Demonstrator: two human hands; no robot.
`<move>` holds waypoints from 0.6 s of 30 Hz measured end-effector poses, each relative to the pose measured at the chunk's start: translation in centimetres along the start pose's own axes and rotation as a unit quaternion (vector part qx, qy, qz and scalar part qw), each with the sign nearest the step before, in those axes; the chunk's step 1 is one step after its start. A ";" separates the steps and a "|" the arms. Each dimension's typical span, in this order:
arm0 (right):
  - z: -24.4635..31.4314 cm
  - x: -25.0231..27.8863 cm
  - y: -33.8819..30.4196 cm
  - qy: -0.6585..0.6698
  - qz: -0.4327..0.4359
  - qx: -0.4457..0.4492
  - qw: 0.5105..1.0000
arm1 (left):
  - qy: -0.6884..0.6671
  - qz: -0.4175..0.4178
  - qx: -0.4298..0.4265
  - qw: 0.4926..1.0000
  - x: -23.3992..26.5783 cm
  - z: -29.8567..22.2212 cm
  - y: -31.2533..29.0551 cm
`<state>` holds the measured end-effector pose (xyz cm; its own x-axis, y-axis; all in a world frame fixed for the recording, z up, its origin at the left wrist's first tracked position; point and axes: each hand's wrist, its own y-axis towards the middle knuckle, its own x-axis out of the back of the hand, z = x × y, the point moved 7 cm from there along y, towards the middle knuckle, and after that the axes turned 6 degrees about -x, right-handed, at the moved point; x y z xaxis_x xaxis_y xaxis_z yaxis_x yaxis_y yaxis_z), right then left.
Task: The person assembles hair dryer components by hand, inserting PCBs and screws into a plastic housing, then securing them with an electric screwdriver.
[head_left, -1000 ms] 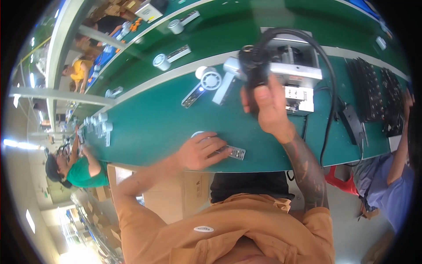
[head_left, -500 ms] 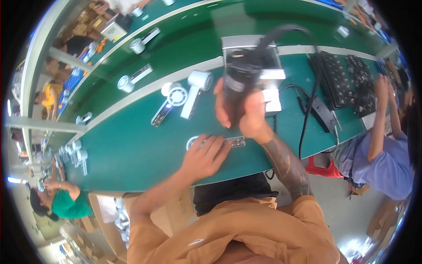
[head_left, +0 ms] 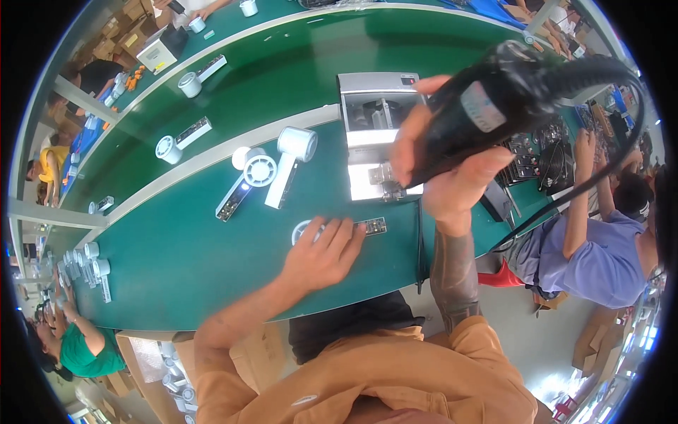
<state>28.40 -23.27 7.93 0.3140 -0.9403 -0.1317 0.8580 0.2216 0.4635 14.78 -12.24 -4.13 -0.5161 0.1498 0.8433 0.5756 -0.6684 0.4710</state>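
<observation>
My right hand (head_left: 455,180) is wrapped round a black corded electric screwdriver (head_left: 484,106), raised and tilted. Its lower end points at the lit front of a grey screw feeder (head_left: 353,134); the bit cannot be made out clearly, nor whether it touches. My left hand (head_left: 318,254) lies curled over a handheld fan on the green bench, pressing and holding it. Part of the fan's round head shows left of the fingers, and its open handle with a circuit board (head_left: 376,226) sticks out to the right. The palm hides the middle.
Beyond my left hand lie a pale blue handheld fan (head_left: 287,159) and another with its board exposed (head_left: 244,187). Several fans (head_left: 88,265) stand at the bench's left end. A belt (head_left: 282,78) runs behind, bearing fans. A co-worker in purple (head_left: 593,254) sits at the right.
My right hand has swung the screwdriver right and tilted it, bringing its lower end to the screw feeder's front. My left hand stays on the fan. The whole view has shifted slightly.
</observation>
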 end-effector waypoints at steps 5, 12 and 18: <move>-1.6 -0.2 -1.2 0.010 -0.026 -0.023 0.999 | -0.011 0.039 0.055 0.998 0.9 2.3 -1.1; -2.8 0.1 -2.3 0.046 -0.009 -0.076 0.996 | -0.008 0.039 0.064 0.997 0.6 2.8 -1.7; -3.1 -2.0 -3.4 0.141 0.072 -0.063 0.985 | -0.010 0.032 0.045 0.998 1.0 2.6 -1.4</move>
<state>26.07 -21.40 3.92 0.5219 -0.7910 -0.3192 0.8341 0.3951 0.3849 15.17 -9.29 -3.28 -0.4644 0.1251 0.8767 0.6619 -0.6087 0.4375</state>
